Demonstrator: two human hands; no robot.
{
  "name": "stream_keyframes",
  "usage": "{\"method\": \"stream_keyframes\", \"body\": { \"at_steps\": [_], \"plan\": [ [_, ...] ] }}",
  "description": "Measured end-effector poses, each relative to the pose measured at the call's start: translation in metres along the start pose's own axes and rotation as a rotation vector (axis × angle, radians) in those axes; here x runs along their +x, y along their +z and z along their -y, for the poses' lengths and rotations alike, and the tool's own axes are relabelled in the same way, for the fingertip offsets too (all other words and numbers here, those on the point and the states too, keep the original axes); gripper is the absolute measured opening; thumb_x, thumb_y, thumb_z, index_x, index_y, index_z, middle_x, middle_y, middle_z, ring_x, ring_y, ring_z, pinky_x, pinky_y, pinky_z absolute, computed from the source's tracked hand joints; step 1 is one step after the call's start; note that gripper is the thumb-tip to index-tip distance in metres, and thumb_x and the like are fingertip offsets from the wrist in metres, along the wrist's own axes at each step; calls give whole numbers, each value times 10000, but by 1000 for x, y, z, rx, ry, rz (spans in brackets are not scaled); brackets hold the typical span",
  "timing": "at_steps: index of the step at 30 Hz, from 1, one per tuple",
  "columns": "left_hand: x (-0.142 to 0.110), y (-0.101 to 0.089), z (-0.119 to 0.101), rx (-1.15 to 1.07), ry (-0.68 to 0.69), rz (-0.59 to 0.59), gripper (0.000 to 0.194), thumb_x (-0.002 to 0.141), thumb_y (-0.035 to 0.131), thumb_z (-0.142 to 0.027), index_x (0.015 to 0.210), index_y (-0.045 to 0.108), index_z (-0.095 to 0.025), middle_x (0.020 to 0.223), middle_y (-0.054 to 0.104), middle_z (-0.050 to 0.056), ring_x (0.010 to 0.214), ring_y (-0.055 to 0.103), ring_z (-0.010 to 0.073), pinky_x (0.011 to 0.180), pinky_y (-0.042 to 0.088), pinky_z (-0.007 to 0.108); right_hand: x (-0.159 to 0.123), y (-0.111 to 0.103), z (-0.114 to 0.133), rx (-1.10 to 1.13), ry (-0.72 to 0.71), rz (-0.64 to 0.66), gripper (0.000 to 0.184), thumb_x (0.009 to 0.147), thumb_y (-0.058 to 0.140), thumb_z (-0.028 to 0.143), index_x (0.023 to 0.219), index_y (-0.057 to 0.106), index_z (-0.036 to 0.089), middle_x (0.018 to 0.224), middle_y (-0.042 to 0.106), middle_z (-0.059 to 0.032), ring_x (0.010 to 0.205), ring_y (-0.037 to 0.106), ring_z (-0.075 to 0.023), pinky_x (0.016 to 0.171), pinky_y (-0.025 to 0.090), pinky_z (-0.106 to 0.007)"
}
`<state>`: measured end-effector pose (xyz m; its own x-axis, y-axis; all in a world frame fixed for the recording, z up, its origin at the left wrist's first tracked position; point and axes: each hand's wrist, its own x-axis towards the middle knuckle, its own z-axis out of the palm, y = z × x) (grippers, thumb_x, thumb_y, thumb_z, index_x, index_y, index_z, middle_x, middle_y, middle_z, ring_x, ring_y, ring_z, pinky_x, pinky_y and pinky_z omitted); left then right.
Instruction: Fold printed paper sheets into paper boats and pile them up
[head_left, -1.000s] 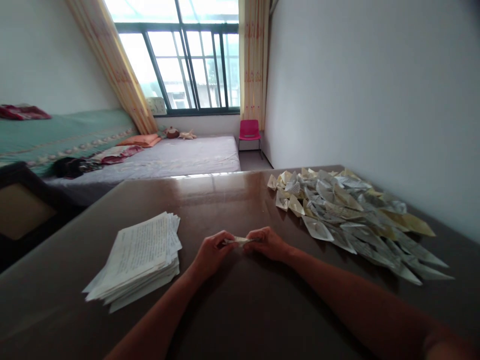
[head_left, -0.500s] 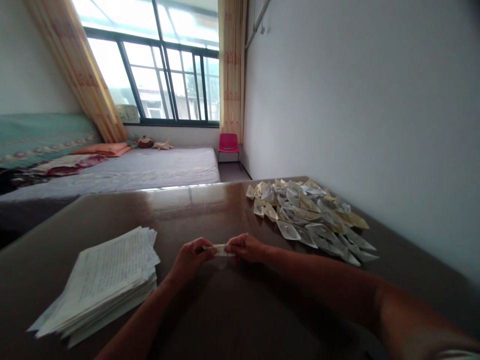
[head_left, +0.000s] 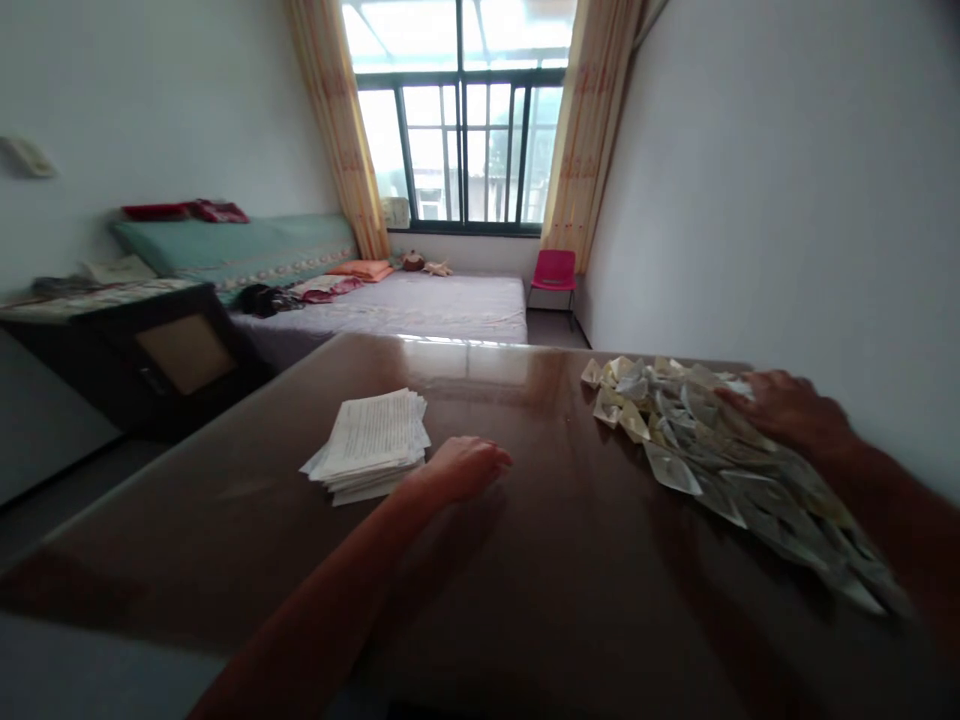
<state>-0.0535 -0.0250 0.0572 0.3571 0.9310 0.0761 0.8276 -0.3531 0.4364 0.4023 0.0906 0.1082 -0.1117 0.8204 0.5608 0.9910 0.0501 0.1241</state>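
Note:
My right hand (head_left: 787, 405) reaches over the far right side of a heap of folded paper boats (head_left: 675, 470), its fingers stretched out and a little blurred. White paper shows beside its thumb and fingertips. Whether it touches that paper is unclear, and the palm side is hidden. My left hand (head_left: 469, 467) hovers low over the brown table (head_left: 540, 560), fingers loosely bent, with nothing visible in them. Just left of it lies a stack of written paper sheets (head_left: 371, 440).
The heap spreads along the table's right side, near the white wall (head_left: 750, 200). Beyond the table stand a bed (head_left: 450, 305) and a pink chair (head_left: 555, 270) below the window. A dark cabinet (head_left: 180, 350) is on the left.
My hands have parted; the small folded paper between them is no longer visible there. The right hand moved right to the heap, the left nearer the stack. The view has shifted left.

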Motion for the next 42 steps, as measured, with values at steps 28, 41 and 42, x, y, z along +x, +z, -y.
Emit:
{"method": "stream_keyframes", "body": {
  "at_steps": [28, 41, 42],
  "plan": [
    [-60, -91, 124, 199, -387, 242, 417, 640, 715, -469, 994, 742, -249, 959, 741, 42, 854, 638, 227, 724, 408, 242, -96, 6, 104, 496, -466, 138, 304, 909, 429, 341, 1136, 616, 267, 1264, 598, -76, 1100, 613, -259, 923, 516, -410],
    [-65, -96, 126, 205, -370, 268, 215, 748, 596, -305, 868, 760, -236, 888, 746, 7, 790, 641, 169, 678, 397, 200, -102, 21, 116, 600, -591, 225, 257, 919, 439, 289, 1097, 622, 264, 1253, 591, -66, 1013, 649, -210, 854, 538, -360],
    [-66, -96, 125, 205, -365, 262, 218, 757, 588, -306, 872, 760, -235, 894, 744, 10, 800, 640, 172, 690, 398, 201, -102, 20, 117, 603, -595, 232, 256, 918, 438, 283, 1090, 626, 264, 1248, 595, -65, 1010, 651, -209, 855, 539, -358]
  ]
}}
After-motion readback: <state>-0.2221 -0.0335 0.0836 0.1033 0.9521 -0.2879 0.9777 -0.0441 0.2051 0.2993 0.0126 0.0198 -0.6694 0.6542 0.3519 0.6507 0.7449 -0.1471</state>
